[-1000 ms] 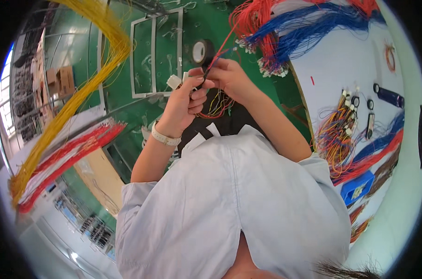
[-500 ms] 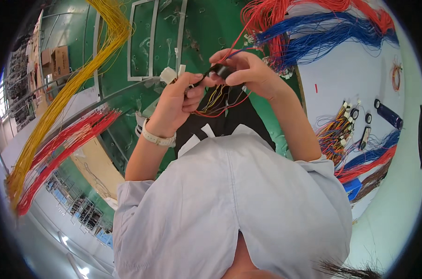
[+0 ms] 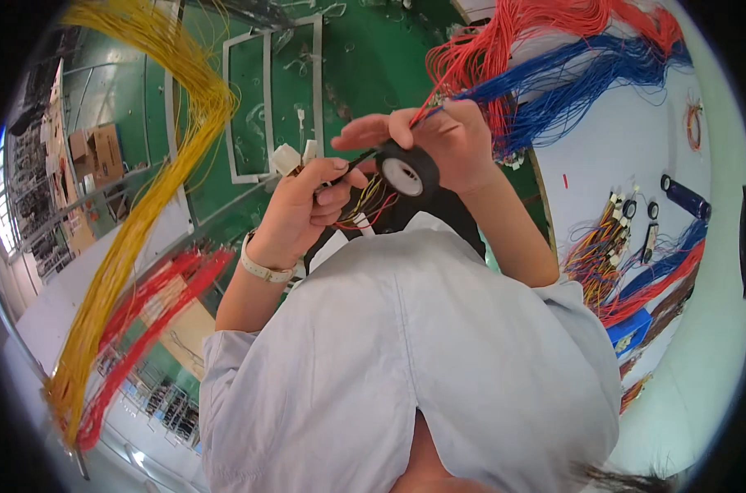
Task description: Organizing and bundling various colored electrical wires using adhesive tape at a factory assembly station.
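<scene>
My left hand [image 3: 311,201] is closed round a wire harness. White plastic connectors [image 3: 287,159] stick out past its thumb, and yellow and red wires [image 3: 378,203] hang below. At my right hand [image 3: 447,144] is a roll of black tape [image 3: 410,174], its white core turned toward me. One bent finger meets the roll's upper edge while other fingers stretch leftward; the thumb's hold is partly hidden. A short black strip joins the roll to the harness between my hands. Red and blue wires [image 3: 423,112] pass by the right fingers.
Red wires [image 3: 504,41] and blue wires [image 3: 570,78] lie across the white table [image 3: 586,156] at right, with harnesses [image 3: 599,246], small tape rolls and a dark blue cylinder [image 3: 687,200]. Yellow wires [image 3: 134,238] and red wires [image 3: 155,329] hang at left. Metal frames [image 3: 268,99] stand beyond.
The tape roll has turned its core toward me and sits slightly lower. My right fingers have stretched out to the left. The left hand keeps the harness, slightly lower in view.
</scene>
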Demonstrator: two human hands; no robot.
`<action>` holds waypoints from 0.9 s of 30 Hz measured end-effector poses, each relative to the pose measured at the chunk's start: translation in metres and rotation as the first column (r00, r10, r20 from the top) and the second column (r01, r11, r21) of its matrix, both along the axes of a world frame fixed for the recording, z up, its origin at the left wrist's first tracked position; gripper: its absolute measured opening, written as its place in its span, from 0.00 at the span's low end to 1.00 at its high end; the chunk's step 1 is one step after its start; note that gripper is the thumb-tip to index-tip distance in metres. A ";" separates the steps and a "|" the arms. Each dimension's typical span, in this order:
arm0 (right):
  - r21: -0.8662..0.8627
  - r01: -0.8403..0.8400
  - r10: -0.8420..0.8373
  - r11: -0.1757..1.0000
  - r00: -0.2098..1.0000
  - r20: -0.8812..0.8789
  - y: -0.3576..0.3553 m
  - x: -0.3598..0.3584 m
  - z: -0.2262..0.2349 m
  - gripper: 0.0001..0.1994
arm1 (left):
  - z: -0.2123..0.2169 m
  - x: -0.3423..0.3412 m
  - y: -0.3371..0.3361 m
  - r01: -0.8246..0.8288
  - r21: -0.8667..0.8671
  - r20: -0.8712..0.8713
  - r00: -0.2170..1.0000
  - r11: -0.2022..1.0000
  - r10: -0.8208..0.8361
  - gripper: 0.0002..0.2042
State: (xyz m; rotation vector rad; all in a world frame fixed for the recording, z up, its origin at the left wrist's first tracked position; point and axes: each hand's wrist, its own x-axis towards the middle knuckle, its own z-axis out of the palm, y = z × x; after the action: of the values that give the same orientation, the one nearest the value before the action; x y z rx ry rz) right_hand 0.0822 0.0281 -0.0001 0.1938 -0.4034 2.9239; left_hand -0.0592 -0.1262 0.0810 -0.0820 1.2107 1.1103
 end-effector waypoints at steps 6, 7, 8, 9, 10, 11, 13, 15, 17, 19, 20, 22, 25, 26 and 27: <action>0.592 -0.156 -0.175 0.791 0.869 0.463 0.030 -0.012 0.039 0.14 | 0.015 -0.037 0.018 0.139 -0.038 -0.046 0.989 0.990 -0.141 0.14; 0.760 -0.154 -0.301 0.632 0.854 0.423 0.043 -0.012 0.033 0.18 | 0.019 -0.042 0.020 0.134 -0.016 -0.033 0.990 0.991 -0.134 0.14; 0.839 -0.091 -0.489 0.537 0.777 0.397 0.057 -0.007 0.006 0.18 | 0.024 -0.046 0.025 0.128 0.006 -0.021 0.992 0.992 -0.128 0.15; 0.906 -0.046 -0.654 0.421 0.676 0.339 0.069 -0.005 -0.018 0.18 | 0.027 -0.050 0.028 0.105 -0.001 -0.048 0.993 0.994 -0.105 0.14; 0.804 0.138 -0.578 0.579 0.764 0.285 0.064 -0.009 -0.013 0.21 | 0.028 -0.050 0.032 0.095 0.000 -0.050 0.994 0.995 -0.095 0.14; 0.828 0.066 -0.464 0.556 0.852 0.243 0.065 -0.014 -0.008 0.23 | 0.030 -0.048 0.036 0.103 -0.028 -0.091 0.990 0.994 -0.105 0.15; 0.602 -0.136 -0.116 0.787 0.925 0.361 0.073 -0.025 -0.005 0.27 | 0.027 -0.053 0.043 0.081 0.007 -0.099 0.992 0.997 -0.080 0.12; 0.123 -0.180 0.151 0.976 0.965 0.214 0.084 -0.035 0.003 0.28 | 0.033 -0.040 0.047 0.004 0.013 -0.230 0.973 1.000 -0.001 0.09; 0.104 -0.206 0.179 0.973 0.959 0.218 0.082 -0.047 0.018 0.26 | 0.033 -0.042 0.047 0.053 0.081 -0.426 0.905 0.995 -0.014 0.06; 0.231 -0.196 0.095 0.953 0.917 0.387 0.089 -0.058 0.027 0.28 | 0.032 -0.047 0.055 0.195 0.062 -0.432 0.889 0.979 -0.150 0.05; 0.260 -0.199 0.093 0.945 0.925 0.369 0.090 -0.060 0.028 0.25 | 0.027 -0.055 0.055 0.363 0.047 -0.522 0.803 0.931 -0.287 0.05; 0.197 -0.209 0.112 0.958 0.902 0.416 0.087 -0.058 0.028 0.24 | 0.023 -0.060 0.056 0.413 0.099 -0.531 0.791 0.905 -0.303 0.05; 0.072 -0.237 0.201 0.969 0.923 0.328 0.096 -0.051 0.016 0.21 | 0.015 -0.070 0.068 0.523 0.162 -0.477 0.784 0.837 -0.397 0.05; -0.003 -0.252 0.243 0.968 0.932 0.270 0.098 -0.049 0.013 0.19 | 0.012 -0.073 0.074 0.614 0.189 -0.557 0.710 0.767 -0.431 0.03; 0.050 -0.280 0.267 0.959 0.947 0.175 0.099 -0.048 0.012 0.14 | 0.009 -0.073 0.079 0.700 0.205 -0.634 0.627 0.684 -0.452 0.03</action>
State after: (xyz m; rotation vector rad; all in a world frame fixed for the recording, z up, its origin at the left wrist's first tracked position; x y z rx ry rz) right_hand 0.0345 0.1276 0.0117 0.0137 -0.5521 3.2145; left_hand -0.1324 -0.0475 0.0900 1.0023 1.2983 0.7797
